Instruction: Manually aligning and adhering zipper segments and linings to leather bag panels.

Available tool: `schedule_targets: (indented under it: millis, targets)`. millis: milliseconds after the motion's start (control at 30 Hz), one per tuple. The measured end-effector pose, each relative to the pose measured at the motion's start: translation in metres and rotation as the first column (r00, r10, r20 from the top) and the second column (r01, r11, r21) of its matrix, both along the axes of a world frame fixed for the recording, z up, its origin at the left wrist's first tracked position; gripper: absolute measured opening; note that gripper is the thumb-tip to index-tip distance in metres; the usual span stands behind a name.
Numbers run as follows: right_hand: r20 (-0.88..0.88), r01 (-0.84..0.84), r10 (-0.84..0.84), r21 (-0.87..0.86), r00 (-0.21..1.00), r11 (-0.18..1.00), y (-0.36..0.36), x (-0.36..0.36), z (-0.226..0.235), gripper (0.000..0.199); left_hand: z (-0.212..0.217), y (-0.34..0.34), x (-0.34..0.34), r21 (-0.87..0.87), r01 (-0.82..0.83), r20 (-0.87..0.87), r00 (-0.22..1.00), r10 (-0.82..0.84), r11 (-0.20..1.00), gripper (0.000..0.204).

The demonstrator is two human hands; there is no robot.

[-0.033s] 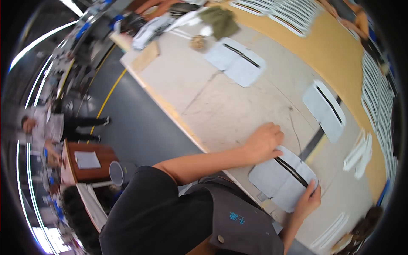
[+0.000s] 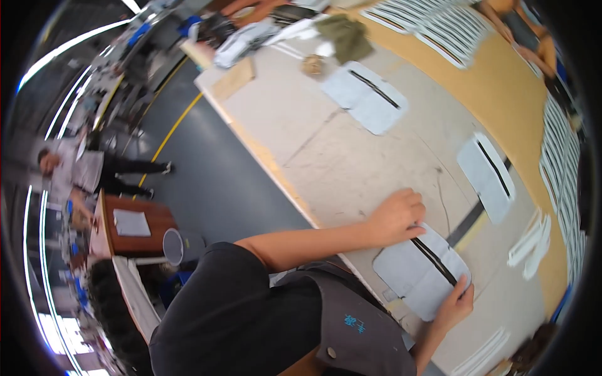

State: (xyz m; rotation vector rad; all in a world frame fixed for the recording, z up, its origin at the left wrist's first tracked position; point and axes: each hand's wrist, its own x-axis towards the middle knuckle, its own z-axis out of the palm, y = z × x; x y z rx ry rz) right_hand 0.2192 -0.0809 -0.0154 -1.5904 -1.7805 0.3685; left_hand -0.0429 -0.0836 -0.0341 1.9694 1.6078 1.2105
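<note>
Nothing has visibly shifted since the earlier frame: both hands rest as before on the pale grey fabric piece [image 2: 419, 276] at the near edge of the surface [image 2: 351, 169]. Its black zipper strip [image 2: 434, 258] runs diagonally between them. Left hand [image 2: 396, 216], fingers curled, presses the strip's upper end; right hand [image 2: 456, 302] pinches the lower corner.
</note>
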Motion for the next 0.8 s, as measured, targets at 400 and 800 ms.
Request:
schedule_targets:
  millis: [400,800]
  targets:
    - [-0.004,-0.124,0.124,0.006,0.992,0.992,0.014,0.012,-0.016,0.034,-0.024,0.012,0.007,0.137,-0.102,-0.107,0.987,0.117,0.985,0.023]
    - [0.089,-0.197,0.186,0.139,0.978,0.97,0.041,0.024,-0.039,0.04,-0.046,0.041,0.012,0.181,-0.187,-0.013,0.981,0.192,0.966,0.024]
